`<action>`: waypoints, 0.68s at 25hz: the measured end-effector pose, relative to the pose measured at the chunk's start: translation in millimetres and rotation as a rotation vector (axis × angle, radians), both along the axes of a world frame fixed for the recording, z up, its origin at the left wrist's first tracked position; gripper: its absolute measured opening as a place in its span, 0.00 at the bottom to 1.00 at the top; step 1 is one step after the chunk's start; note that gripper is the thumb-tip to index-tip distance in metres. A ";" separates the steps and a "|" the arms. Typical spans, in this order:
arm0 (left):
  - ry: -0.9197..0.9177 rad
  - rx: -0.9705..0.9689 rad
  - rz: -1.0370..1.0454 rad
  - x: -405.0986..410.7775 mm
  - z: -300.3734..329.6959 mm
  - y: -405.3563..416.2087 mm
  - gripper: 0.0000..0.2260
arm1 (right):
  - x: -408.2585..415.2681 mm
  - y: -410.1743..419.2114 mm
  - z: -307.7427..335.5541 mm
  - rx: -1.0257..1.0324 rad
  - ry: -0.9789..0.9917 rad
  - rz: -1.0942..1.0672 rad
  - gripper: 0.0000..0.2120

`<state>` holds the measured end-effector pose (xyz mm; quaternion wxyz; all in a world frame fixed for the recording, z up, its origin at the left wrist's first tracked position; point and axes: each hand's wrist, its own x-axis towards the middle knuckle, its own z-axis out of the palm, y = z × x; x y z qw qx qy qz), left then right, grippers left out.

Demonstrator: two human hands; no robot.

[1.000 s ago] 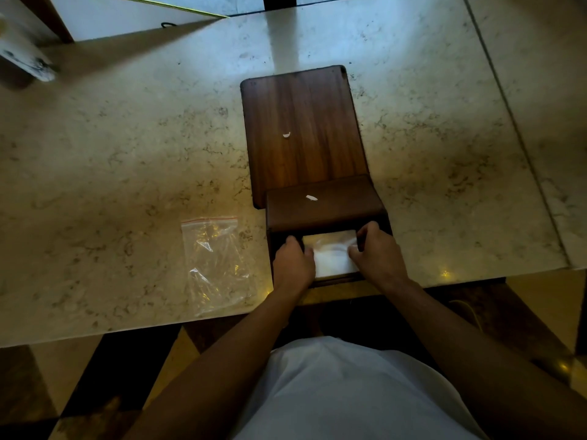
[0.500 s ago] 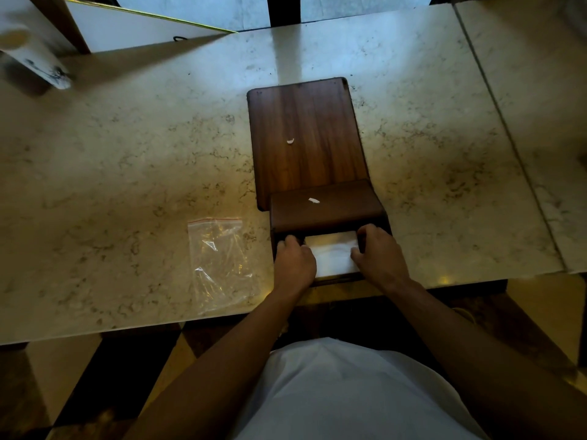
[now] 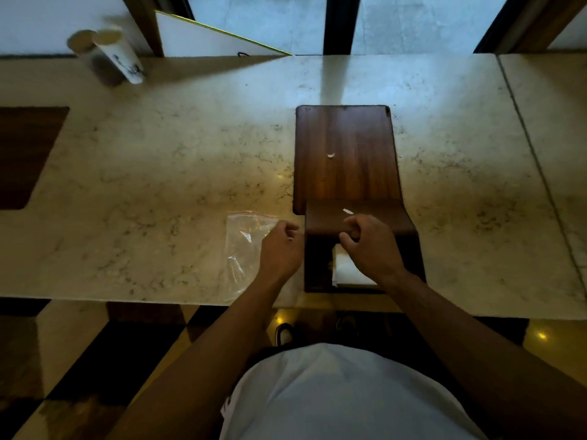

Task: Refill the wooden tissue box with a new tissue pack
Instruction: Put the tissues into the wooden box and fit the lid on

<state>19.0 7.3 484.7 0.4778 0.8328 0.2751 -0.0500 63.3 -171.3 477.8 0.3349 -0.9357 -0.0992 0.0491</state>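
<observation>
A: Where is the wooden tissue box (image 3: 362,249) sitting?

B: At the near edge of the marble table (image 3: 158,173), a little right of the middle. Its open end faces the person, and the white tissue pack (image 3: 347,269) lies inside, showing through the opening. A flat wooden panel (image 3: 344,157) runs from the box toward the far edge; it may be the sliding lid, but I cannot tell for certain.

A: And the hands?

B: The right hand (image 3: 370,246) is over the box's opening, fingers curled in loosely, its knuckles by the front lip of the box's top. Whether it grips anything I cannot tell; the fingertips are hidden from this angle. The left hand (image 3: 281,250) is just beside the box's left wall, also loosely curled, thumb and fingers near each other, with nothing visible between them.

A: Anything else on the table?

B: A clear plastic bag (image 3: 246,252) with a red strip lies flat just left of the box, partly under the left hand. Two small white scraps (image 3: 331,155) sit on the wood, one on the panel and one on the box's top. A pale cylindrical cup (image 3: 119,54) stands at the far left corner, blurred.
</observation>
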 end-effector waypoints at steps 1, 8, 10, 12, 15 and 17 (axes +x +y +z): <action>-0.003 0.008 0.024 -4.7 0.1 11.2 0.10 | 1.1 11.6 3.1 0.014 -0.006 0.033 0.13; 0.032 0.086 0.131 -43.7 -14.9 87.1 0.11 | -6.0 90.1 3.9 0.051 0.106 0.234 0.11; 0.069 0.104 0.148 -52.2 -20.4 108.6 0.12 | -9.9 110.0 -0.8 0.024 0.153 0.268 0.14; 0.128 0.127 0.154 -56.5 -27.4 126.9 0.13 | -13.1 128.0 -6.7 -0.018 0.220 0.283 0.15; 0.225 0.110 0.145 -55.8 -38.9 143.1 0.17 | -15.7 146.5 -17.6 -0.136 0.323 0.287 0.13; 0.272 0.075 0.150 -53.6 -47.0 148.5 0.19 | -16.0 154.0 -23.9 -0.180 0.405 0.247 0.14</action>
